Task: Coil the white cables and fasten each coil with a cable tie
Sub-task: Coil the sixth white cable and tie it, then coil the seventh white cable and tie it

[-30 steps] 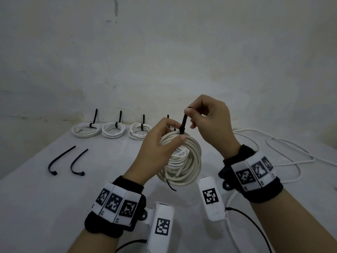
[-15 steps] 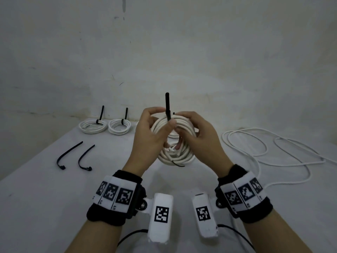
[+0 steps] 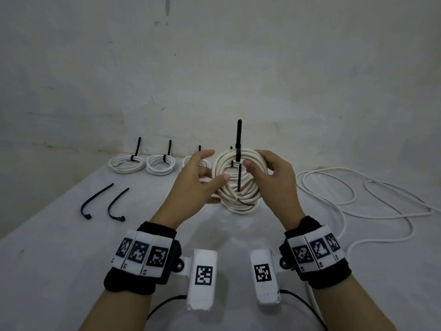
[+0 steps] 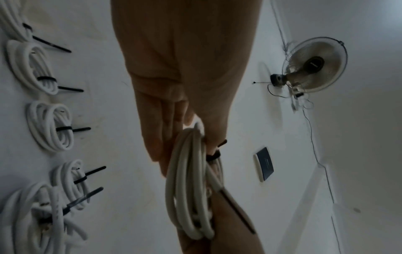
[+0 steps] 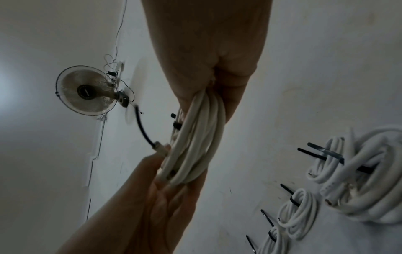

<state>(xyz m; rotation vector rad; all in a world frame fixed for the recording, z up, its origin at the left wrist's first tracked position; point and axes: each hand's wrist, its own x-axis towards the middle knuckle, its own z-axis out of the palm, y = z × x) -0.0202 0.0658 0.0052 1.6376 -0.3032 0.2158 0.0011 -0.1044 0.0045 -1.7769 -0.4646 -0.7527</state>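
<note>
White cloth covers the table [image 3: 59, 259] that fills the lower half of the head view, running back to a pale plaster wall. At right of the frame a loose white cable [image 3: 358, 201] sprawls in uncoiled loops. Centre frame, held upright above the table, is the thick coil of white cable [image 3: 235, 185], with a black plastic cable tie [image 3: 238, 139] cinched round its top and the tail standing straight up. The right hand [image 3: 274, 187] curls its fingers round the coil's right side and carries it. The left hand [image 3: 193, 185] lies against the left side with fingers nearly straight, steadying rather than gripping. Along the back edge, upper left of centre, sit smaller tied white coils [image 3: 127, 163], each with a black tail up. Two spare black cable ties [image 3: 105, 201] lie at left.

Judging from this, the coil hangs from one hand only; if that grip slackens, the heavy bundle could drop onto the finished row. If the tie is not pulled fully snug, the loops may slip and spring apart.
</note>
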